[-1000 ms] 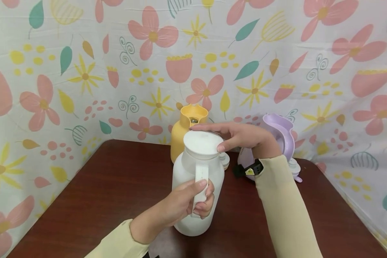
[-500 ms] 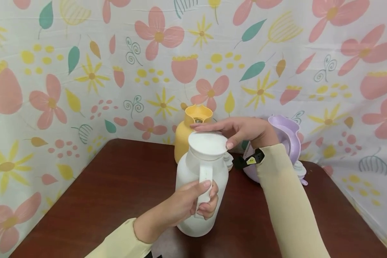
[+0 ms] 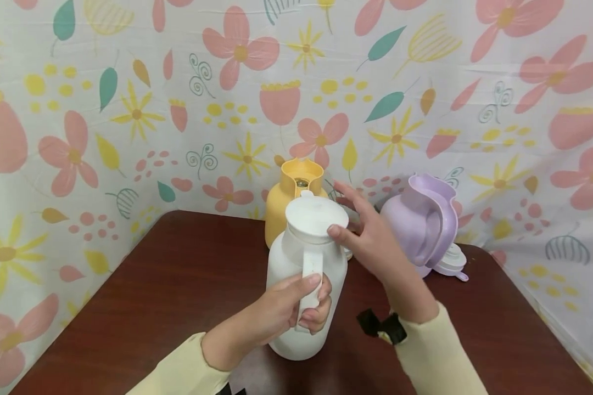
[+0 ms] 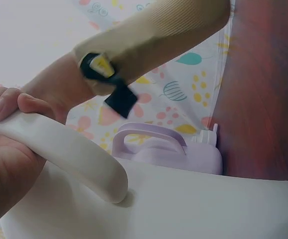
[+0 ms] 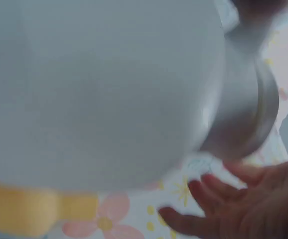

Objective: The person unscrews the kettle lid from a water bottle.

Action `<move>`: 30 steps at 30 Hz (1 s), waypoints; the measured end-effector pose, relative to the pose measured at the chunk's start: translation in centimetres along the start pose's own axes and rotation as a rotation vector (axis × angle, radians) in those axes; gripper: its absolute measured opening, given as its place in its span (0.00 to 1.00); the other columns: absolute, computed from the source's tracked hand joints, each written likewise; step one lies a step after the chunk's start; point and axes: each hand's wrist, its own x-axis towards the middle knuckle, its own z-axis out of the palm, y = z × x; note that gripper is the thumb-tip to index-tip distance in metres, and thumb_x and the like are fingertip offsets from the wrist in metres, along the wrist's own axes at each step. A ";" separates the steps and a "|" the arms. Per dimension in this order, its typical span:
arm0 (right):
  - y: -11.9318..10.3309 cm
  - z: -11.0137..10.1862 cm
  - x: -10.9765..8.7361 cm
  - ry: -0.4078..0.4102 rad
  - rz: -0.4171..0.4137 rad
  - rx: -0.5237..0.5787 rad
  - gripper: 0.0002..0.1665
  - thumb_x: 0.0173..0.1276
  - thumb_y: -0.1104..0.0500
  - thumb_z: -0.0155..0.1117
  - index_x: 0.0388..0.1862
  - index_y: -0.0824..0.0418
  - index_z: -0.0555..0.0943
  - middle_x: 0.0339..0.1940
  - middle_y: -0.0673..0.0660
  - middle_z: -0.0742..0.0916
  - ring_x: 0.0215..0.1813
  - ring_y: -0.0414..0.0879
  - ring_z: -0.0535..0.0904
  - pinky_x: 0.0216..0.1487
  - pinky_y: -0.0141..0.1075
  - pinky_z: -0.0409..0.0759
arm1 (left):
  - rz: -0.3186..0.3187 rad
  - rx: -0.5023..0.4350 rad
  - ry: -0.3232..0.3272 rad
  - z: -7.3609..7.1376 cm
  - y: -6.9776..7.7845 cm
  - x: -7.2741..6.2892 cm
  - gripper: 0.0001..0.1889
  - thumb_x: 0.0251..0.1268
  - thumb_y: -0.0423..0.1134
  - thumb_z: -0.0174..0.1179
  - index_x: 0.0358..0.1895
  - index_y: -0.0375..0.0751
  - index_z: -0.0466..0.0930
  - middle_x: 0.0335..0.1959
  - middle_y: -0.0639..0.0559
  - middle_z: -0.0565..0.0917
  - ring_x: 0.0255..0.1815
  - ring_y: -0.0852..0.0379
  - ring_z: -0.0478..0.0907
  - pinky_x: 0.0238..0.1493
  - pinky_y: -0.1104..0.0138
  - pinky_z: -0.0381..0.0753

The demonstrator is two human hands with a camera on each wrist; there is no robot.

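In the head view a white vacuum jug (image 3: 284, 263) stands on the table in the middle, with its round white lid (image 3: 316, 215) on top. My left hand (image 3: 279, 307) grips the jug's handle (image 3: 312, 263); the left wrist view shows fingers around this curved handle (image 4: 84, 157). Beside the lid's right edge is my right hand (image 3: 370, 236), fingers spread. Its thumb is at the rim, though whether it touches is unclear. Blurred in the right wrist view, the right hand (image 5: 238, 204) has its fingers extended close to the jug's neck (image 5: 236, 104).
Behind the white jug stands a yellow jug (image 3: 277, 214) with an open top. A purple jug (image 3: 397, 219) is at the back right, a white lid (image 3: 452, 258) beside it on the dark red-brown table (image 3: 188, 285). A floral curtain (image 3: 178, 109) hangs behind.
My right hand has come off the top of the lid, dropping and turning to its right side with fingers spread. A small tab on the lid's far edge now shows. The left hand keeps its hold.
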 end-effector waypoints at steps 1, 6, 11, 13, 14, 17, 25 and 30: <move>-0.2 0.5 -0.5 0.034 0.018 -0.011 0.64 0.58 0.20 0.61 0.81 0.58 0.60 0.79 0.64 0.69 0.77 0.63 0.70 0.68 0.57 0.78 | 0.002 -0.001 0.000 0.0 0.0 0.0 0.18 0.84 0.52 0.37 0.34 0.46 0.62 0.22 0.62 0.62 0.22 0.65 0.57 0.33 0.72 0.61; -1.0 1.9 -0.9 0.088 0.116 -0.088 0.58 0.63 0.30 0.68 0.81 0.59 0.60 0.81 0.61 0.68 0.80 0.57 0.66 0.74 0.60 0.70 | 0.012 0.002 0.002 -0.1 0.0 -0.2 0.18 0.84 0.53 0.37 0.34 0.46 0.62 0.22 0.62 0.62 0.22 0.64 0.57 0.33 0.71 0.60; -1.8 2.2 -0.2 0.104 0.240 -0.110 0.49 0.64 0.46 0.71 0.80 0.57 0.62 0.80 0.59 0.68 0.76 0.55 0.69 0.73 0.55 0.72 | 0.026 0.019 -0.017 -0.1 0.1 -0.1 0.17 0.85 0.51 0.35 0.34 0.46 0.62 0.22 0.63 0.62 0.22 0.65 0.57 0.33 0.72 0.61; -2.0 2.3 -0.2 0.107 0.255 -0.110 0.48 0.63 0.46 0.71 0.79 0.57 0.64 0.78 0.58 0.70 0.73 0.54 0.71 0.70 0.54 0.74 | 0.028 0.025 -0.026 0.0 0.1 -0.1 0.17 0.85 0.50 0.35 0.34 0.46 0.62 0.22 0.63 0.62 0.22 0.65 0.57 0.33 0.72 0.62; -2.1 2.3 -0.2 0.108 0.250 -0.108 0.47 0.63 0.47 0.72 0.78 0.57 0.65 0.77 0.58 0.72 0.72 0.54 0.73 0.69 0.53 0.74 | 0.027 0.023 -0.027 0.0 0.2 -0.1 0.17 0.85 0.50 0.35 0.34 0.47 0.62 0.22 0.63 0.62 0.22 0.65 0.57 0.33 0.72 0.62; -1.8 2.3 -0.2 0.116 0.215 -0.110 0.44 0.62 0.48 0.73 0.76 0.57 0.69 0.74 0.58 0.76 0.68 0.54 0.76 0.66 0.52 0.75 | 0.028 0.018 -0.031 0.0 0.2 0.0 0.17 0.85 0.51 0.35 0.34 0.47 0.62 0.22 0.63 0.62 0.22 0.65 0.56 0.32 0.72 0.61; 0.5 1.5 0.7 0.069 0.062 -0.106 0.40 0.61 0.55 0.73 0.73 0.58 0.74 0.70 0.62 0.80 0.63 0.53 0.79 0.62 0.44 0.77 | 0.036 0.015 -0.046 -0.1 0.0 -0.1 0.18 0.84 0.52 0.36 0.34 0.47 0.62 0.21 0.63 0.62 0.22 0.65 0.57 0.32 0.72 0.61; 2.3 -0.3 1.9 -0.132 -0.052 0.088 0.45 0.64 0.44 0.74 0.73 0.64 0.71 0.65 0.66 0.82 0.56 0.40 0.81 0.55 0.29 0.79 | 0.041 0.015 -0.053 -0.1 0.0 0.0 0.18 0.84 0.52 0.36 0.34 0.47 0.62 0.22 0.63 0.62 0.22 0.65 0.57 0.32 0.72 0.61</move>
